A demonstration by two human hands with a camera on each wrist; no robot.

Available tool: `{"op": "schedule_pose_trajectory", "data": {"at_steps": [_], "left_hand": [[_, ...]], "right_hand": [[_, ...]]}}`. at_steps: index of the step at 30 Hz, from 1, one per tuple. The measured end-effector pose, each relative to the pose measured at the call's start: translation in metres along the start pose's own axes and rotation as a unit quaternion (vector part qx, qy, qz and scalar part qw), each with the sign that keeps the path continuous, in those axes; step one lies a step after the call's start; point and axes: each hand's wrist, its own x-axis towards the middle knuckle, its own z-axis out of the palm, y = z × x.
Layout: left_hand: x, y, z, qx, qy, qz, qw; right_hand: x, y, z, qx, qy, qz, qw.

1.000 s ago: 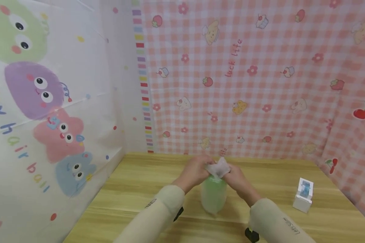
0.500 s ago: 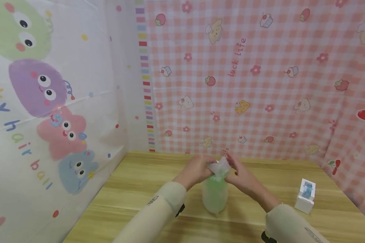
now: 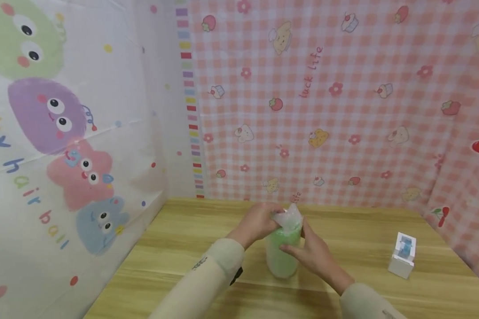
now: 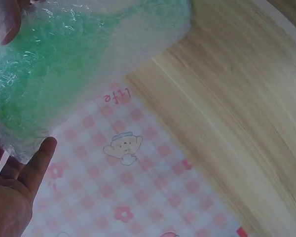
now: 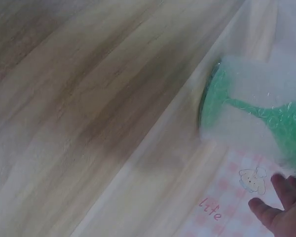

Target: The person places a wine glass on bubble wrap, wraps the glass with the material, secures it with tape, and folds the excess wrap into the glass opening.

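A green goblet (image 5: 214, 98) stands upright inside cloudy bubble wrap (image 3: 281, 263); its foot, narrow stem and flaring upper part show through in the right wrist view. At the top, my left hand (image 3: 259, 223) pinches the gathered, pointed end of the wrap. My right hand (image 3: 313, 250) lies along the right side of the bundle, thumb across its front and fingers extended at the far side. In the left wrist view, the left hand (image 4: 15, 197) is at the wrap's end, partly cut off by the frame.
The bundle stands on a wood-grain table (image 3: 183, 248). To the right is a small white box-shaped holder (image 3: 402, 261) with a bluish piece inside. A pink checked cloth (image 3: 259, 88) hangs behind, and a white cartoon-print sheet (image 3: 135, 133) is on the left.
My right hand has let go of the wrap's gathered top and moved down the right side of the bundle. The left hand has kept its pinch; the bundle stands in about the same place.
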Motion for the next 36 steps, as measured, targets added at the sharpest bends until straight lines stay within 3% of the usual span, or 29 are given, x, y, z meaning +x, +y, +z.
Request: {"op": "schedule_pose_trajectory", "data": {"at_steps": [5,12,22,28,32,36], "left_hand": [[0.002,0.002,-0.001,-0.013,-0.001,0.003,0.9999],[0.004,0.001,-0.001,-0.008,-0.002,0.012,0.9999],[0.003,-0.002,-0.003,-0.014,-0.004,0.008,0.9999],[-0.001,-0.007,-0.007,-0.032,-0.043,0.0,0.9985],[-0.006,-0.008,-0.01,-0.069,-0.083,-0.027,0.9938],[-0.01,-0.007,-0.008,-0.096,-0.092,-0.04,0.9904]], "right_hand": [[0.002,0.003,-0.003,0.023,-0.007,-0.012,1.0],[0.001,0.015,-0.018,0.061,-0.054,-0.052,0.995],[0.004,0.022,-0.026,0.088,-0.083,-0.061,0.991],[0.003,0.023,-0.023,0.086,-0.081,-0.063,0.991],[0.002,0.023,-0.023,0.078,-0.074,-0.055,0.993],[0.002,0.022,-0.022,0.071,-0.069,-0.053,0.994]]}}
